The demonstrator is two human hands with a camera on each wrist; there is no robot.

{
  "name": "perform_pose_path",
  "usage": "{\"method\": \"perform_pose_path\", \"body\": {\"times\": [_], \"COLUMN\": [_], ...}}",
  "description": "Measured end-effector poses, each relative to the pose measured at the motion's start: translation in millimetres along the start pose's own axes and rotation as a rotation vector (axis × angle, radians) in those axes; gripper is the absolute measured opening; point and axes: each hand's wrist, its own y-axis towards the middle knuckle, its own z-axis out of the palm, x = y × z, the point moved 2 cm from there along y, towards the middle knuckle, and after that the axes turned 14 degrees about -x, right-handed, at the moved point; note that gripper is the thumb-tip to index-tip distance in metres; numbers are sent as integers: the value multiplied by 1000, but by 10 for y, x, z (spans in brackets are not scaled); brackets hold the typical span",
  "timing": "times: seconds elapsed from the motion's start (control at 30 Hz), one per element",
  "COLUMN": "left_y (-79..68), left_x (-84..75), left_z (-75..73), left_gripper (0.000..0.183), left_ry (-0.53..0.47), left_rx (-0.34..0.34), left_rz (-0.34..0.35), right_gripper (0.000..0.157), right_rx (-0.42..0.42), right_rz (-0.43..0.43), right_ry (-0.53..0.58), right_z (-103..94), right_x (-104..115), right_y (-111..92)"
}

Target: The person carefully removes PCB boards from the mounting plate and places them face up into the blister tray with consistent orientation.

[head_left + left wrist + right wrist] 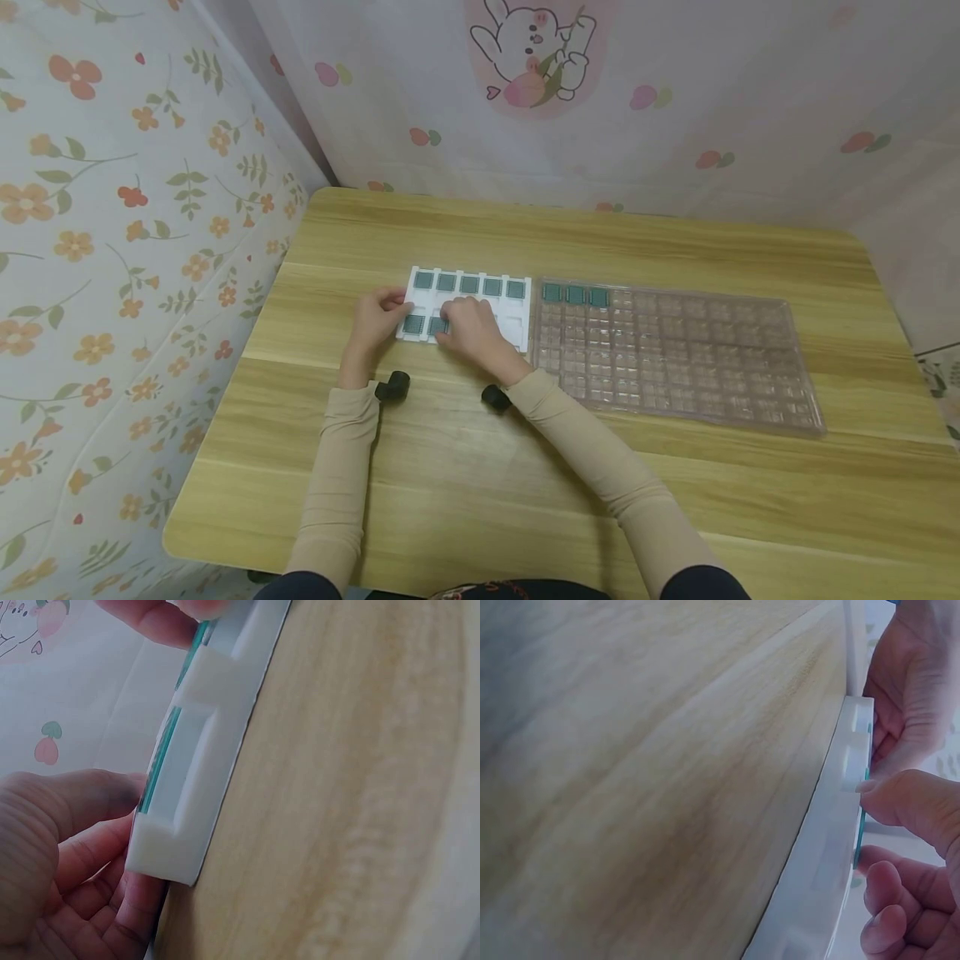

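A white tray with square pockets lies on the table, a row of green square chips along its back side. Two more chips are in the front row at the left. My left hand grips the tray's left end; in the left wrist view, the thumb lies at the top edge and the other fingers curl against the side. With thumb and fingertips, my right hand pinches the second front-row chip at its pocket. That hand covers the middle of the front row.
Right of the white tray, close beside it, lies a large clear plastic tray with many small compartments. Three green chips sit in its back left corner. A patterned curtain hangs behind the wooden table, another at its left.
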Motion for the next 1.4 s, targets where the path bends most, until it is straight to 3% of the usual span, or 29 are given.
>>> {"method": "perform_pose_path", "body": {"times": [0.43,0.7,1.13,1.4], "left_y": [-3,-7,-3,-3], "left_x": [-13,-6,-10,-11], "left_z": [0,-2,3,-3], "left_gripper": [31,30,29,30], "left_ry": [-14,-21,10,18], "left_rx": [0,-3,-11,-4], "left_rz": [-22,-13,2,10], "right_gripper": [19,17,22,24], "right_rx": [13,-23,-68,-52], "right_rz": [3,-16,-27,-13], "right_ry": [-13,12,33,45], "right_z": [-11,-59,-164,-203], "right_x": [-16,-46,-146,-181], "right_y": [-1,-2,-31,-34]}}
